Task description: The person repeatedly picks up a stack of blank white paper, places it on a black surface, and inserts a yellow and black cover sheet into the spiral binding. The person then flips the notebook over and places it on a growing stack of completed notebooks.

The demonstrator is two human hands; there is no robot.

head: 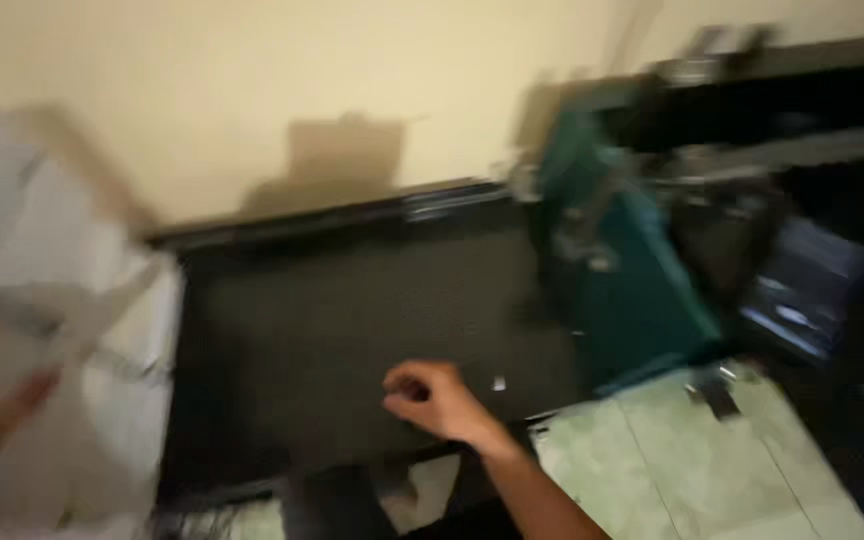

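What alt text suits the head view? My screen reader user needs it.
A blurred look down at a right hand, fingers curled, over a flat black panel by a cream wall. The left hand reaches white sheets at left; a green machine stands at right.

Pale green tiled floor (712, 470) — dark flat panel (352, 340), teal machine (632, 280)

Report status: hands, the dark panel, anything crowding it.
Right hand curled loosely over the dark panel, holding nothing visible. Left hand at white sheets, grip too blurred to read. Teal machine beside the panel's right edge.
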